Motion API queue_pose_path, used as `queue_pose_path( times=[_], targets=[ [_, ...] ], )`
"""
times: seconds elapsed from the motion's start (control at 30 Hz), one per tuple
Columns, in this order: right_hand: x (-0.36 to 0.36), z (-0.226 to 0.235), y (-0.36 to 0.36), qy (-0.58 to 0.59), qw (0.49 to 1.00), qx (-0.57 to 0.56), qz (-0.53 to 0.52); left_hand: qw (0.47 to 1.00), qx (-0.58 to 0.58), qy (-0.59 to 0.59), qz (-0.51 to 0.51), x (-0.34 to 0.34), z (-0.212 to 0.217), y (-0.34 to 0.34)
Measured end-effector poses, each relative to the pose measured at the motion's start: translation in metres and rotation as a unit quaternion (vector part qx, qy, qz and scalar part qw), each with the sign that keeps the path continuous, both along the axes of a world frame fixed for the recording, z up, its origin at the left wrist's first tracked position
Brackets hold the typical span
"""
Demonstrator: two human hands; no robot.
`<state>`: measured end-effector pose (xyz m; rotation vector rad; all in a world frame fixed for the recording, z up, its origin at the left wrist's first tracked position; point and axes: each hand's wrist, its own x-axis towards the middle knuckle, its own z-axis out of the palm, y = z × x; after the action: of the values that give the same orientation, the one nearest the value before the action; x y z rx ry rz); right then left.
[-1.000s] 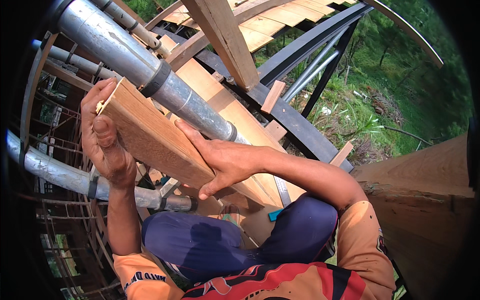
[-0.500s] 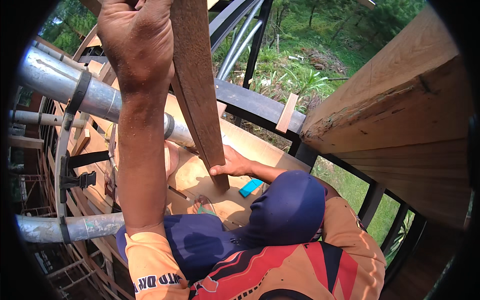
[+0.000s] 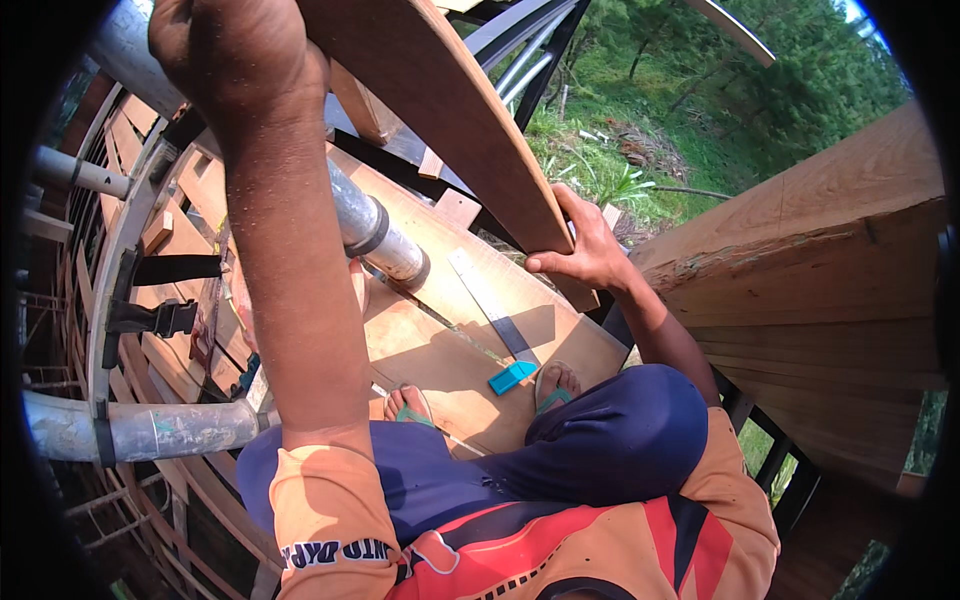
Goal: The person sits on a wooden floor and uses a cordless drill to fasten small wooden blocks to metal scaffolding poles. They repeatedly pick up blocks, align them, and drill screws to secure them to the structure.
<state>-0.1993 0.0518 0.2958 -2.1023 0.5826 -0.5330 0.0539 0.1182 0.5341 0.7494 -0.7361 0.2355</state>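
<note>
A long brown wooden plank (image 3: 455, 120) slants across the upper middle, raised above the board floor. My left hand (image 3: 245, 65) is closed at its upper end, near the top edge of the picture; the fingertips are hidden. My right hand (image 3: 590, 245) grips the lower end, thumb on the face toward me and fingers round the far edge. Below the plank, a try square with a turquoise handle (image 3: 512, 377) and a metal blade lies on the boards, between my sandalled feet and untouched by either hand.
Thick metal pipes (image 3: 385, 235) run in from the left, with a strap and black buckle (image 3: 155, 317) beside them. A stack of heavy timber boards (image 3: 800, 290) stands close on the right. A dark metal frame (image 3: 545, 75) edges the platform, with grassy slope beyond.
The plank has swung from nearly upright to a slant, its lower end moving right and away from me with my right hand. My left hand has shifted slightly left. The square's blade now shows.
</note>
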Motion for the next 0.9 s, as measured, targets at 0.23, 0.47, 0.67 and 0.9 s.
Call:
queue_pose_path(
  times=[0.23, 0.47, 0.67, 0.9],
  targets=[
    [-0.02, -0.015, 0.0, 0.065, 0.991, 0.102, 0.054, 0.99, 0.015, 0.101, -0.095, 0.057, -0.099, -0.013],
    [-0.034, -0.054, 0.032, 0.055, 0.942, 0.318, 0.086, 0.976, 0.1, 0.139, -0.135, 0.054, -0.159, -0.04],
    [-0.038, -0.054, 0.028, 0.107, 0.971, 0.216, -0.003, 0.952, 0.12, 0.213, -0.186, 0.06, -0.195, -0.051],
    [0.001, -0.033, 0.016, 0.224, 0.963, -0.032, -0.145, 0.861, 0.245, 0.356, -0.269, 0.048, -0.318, -0.069]
  ],
)
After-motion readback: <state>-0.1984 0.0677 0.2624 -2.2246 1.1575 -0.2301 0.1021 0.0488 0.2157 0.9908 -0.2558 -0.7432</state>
